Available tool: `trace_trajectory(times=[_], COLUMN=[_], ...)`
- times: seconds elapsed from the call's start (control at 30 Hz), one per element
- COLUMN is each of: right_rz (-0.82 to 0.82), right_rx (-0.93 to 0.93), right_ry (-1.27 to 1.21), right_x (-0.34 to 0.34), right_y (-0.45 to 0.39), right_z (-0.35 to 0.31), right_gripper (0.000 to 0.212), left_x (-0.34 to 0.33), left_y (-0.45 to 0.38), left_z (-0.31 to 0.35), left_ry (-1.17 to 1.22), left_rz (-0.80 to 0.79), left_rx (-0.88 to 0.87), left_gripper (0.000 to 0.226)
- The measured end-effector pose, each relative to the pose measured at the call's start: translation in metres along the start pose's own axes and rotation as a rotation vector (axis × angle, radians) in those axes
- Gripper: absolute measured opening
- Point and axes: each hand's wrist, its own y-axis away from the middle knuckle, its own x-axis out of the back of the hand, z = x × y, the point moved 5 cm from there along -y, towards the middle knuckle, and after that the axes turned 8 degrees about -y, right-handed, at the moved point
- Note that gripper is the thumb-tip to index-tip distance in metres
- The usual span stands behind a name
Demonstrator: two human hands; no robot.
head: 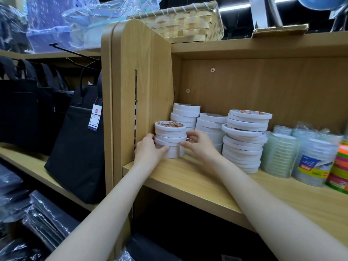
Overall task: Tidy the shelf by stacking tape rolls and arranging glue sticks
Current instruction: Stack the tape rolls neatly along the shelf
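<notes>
Left hand (148,150): fingers curl around the small tape stack's left side.
Small tape stack (170,139): front left corner of the wooden shelf (207,183).
Right hand (197,143): fingertips pinch the stack's right side.
Taller tape stack (244,140): just right, leaning unevenly.

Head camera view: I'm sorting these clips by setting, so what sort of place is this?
Most likely a stationery or general goods shop. Many identical white tape rolls stand in stacks on a wooden shelf, black bags hang alongside, one with a price tag, and shrink-wrapped tape packs sit to the right.
</notes>
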Motion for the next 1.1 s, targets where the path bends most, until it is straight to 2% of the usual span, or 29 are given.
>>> trace_trajectory(times=[0.1, 0.2, 0.33, 0.43, 0.6, 0.7, 0.83, 1.1], right_rz=[0.049, 0.058, -0.059, -0.133, -0.087, -0.131, -0.224, -0.208], right_rx=[-0.011, -0.013, 0.053, 0.018, -0.037, 0.012, 0.058, 0.061], right_ry=[-0.004, 0.001, 0.041, -0.033, -0.041, -0.006, 0.095, 0.149], right_x=[0.004, 0.005, 0.001, -0.002, 0.002, -0.001, -0.006, -0.004], right_y=[-0.003, -0.005, -0.010, -0.009, -0.013, -0.014, -0.018, -0.027], right_z=[0.004, 0.006, -0.001, -0.003, 0.003, -0.001, -0.010, -0.008], right_gripper=[0.035, 0.044, 0.064, 0.061, 0.063, 0.069, 0.076, 0.078], left_x=[0.001, 0.003, 0.004, 0.008, 0.010, 0.007, 0.012, 0.011], left_y=[0.001, 0.002, 0.004, 0.005, 0.003, 0.004, 0.005, 0.005], left_z=[0.002, 0.003, 0.006, 0.008, 0.007, 0.007, 0.003, -0.001], left_ry=[0.032, 0.083, 0.113, 0.138, 0.072, 0.047, 0.128, 0.243], left_rz=[0.031, 0.039, 0.017, -0.002, -0.042, -0.051, 0.009, -0.084], left_rx=[-0.009, -0.024, -0.065, -0.087, -0.115, -0.128, -0.115, -0.161], left_gripper=[0.058, 0.061, 0.064, 0.059, 0.066, 0.062, 0.055, 0.059])
